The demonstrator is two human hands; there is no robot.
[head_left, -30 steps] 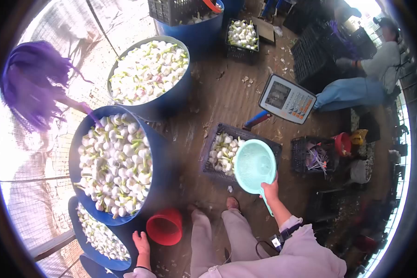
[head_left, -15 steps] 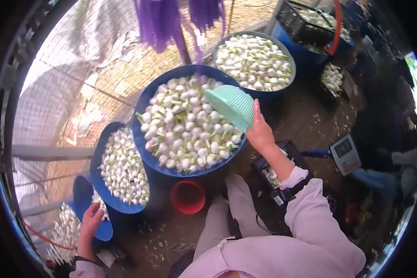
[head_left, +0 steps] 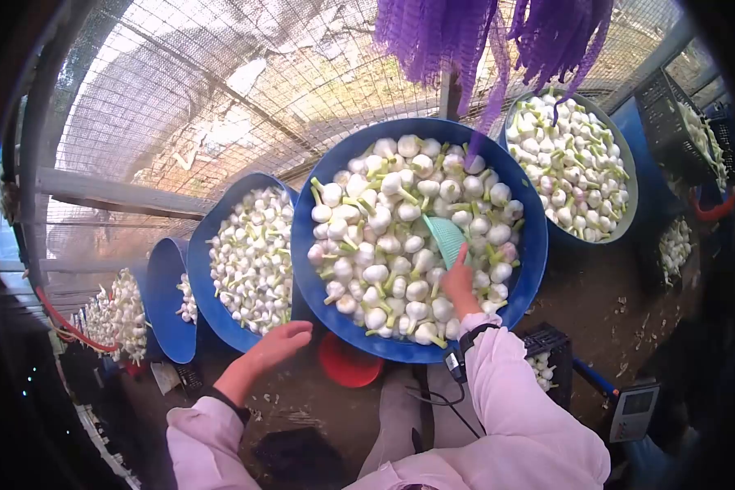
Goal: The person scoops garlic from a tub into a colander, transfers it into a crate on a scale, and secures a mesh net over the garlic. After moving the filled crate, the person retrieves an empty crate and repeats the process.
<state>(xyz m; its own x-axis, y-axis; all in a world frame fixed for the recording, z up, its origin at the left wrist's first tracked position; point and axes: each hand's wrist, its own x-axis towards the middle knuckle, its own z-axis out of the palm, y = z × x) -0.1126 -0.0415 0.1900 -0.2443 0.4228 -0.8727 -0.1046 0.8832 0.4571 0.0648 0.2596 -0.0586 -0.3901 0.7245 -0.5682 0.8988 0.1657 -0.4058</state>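
In the large blue tub (head_left: 309,302) lie many garlic bulbs (head_left: 381,219) with short green stems. My right hand (head_left: 459,287) grips the rim of a light green plastic basket (head_left: 445,238), which is tilted and partly sunk among the bulbs on the right side of the tub. Just off the tub's lower left edge, my left hand (head_left: 282,345) holds nothing; its fingers are extended, above the floor.
Smaller blue tubs (head_left: 207,306) of garlic stand at the left, a pale-rimmed tub (head_left: 626,214) at the right. A red bucket (head_left: 349,363) sits under the big tub's edge. Purple nets (head_left: 445,37) hang above. A scale display (head_left: 635,412) and black crate (head_left: 560,347) stand lower right.
The view has turned left. The green basket has gone from above the tub's right rim down into the bulbs with my right hand. My left hand has come nearer the big tub.
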